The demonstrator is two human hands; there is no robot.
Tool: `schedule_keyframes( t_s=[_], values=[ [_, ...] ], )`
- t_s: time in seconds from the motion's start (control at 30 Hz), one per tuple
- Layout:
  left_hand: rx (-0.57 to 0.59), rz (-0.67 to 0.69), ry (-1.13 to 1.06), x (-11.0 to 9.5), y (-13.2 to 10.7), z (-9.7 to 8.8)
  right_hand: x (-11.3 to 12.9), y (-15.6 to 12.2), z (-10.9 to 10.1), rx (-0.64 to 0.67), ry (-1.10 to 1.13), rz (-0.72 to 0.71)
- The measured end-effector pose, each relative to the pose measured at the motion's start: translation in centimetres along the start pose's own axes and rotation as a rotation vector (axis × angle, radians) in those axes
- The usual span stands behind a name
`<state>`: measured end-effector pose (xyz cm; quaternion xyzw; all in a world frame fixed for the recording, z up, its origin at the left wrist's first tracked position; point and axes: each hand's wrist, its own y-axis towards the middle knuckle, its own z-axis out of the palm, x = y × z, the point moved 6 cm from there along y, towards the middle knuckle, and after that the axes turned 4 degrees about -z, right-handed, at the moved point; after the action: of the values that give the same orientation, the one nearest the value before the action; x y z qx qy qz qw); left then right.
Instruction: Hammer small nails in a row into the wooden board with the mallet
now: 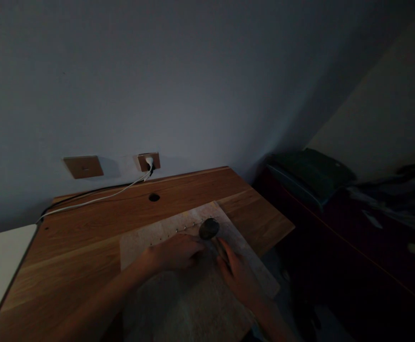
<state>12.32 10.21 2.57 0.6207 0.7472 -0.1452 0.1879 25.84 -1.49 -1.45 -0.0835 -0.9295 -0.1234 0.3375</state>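
Observation:
My right hand (237, 275) is wrapped round the handle of a mallet with a dark, rounded head (209, 229). That head is over the upper part of a pale wooden board (193, 304), close to the end of a row of small nails (185, 228) standing along its far side. My left hand (180, 251) rests low over the board just left of the mallet, its fingers curled inward. Whatever those fingertips pinch, if anything, is hidden in the dim light.
The board lies on a wooden table (96, 228) with a round cable hole (153, 197). Cables (96, 200) run along its back edge to a wall socket (149, 162). A white surface (4, 266) adjoins at left. Right of the table, a dark green cushion (310, 173) lies on a dark red surface.

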Motion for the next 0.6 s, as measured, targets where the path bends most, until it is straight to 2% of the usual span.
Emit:
schedule_keyframes(
  t_s=[0.3,0.43,0.6],
  values=[
    [0.007,-0.046,-0.034,0.5,-0.5,-1.4,0.4,0.1,-0.1,0.039,0.002,0.037],
    [0.004,-0.075,-0.055,0.8,-1.2,-3.0,0.2,0.1,-0.1,0.019,0.002,0.032],
    [-0.048,-0.195,-0.036,2.7,-2.8,-6.1,-0.1,0.0,0.0,0.005,0.009,0.040]
  ],
)
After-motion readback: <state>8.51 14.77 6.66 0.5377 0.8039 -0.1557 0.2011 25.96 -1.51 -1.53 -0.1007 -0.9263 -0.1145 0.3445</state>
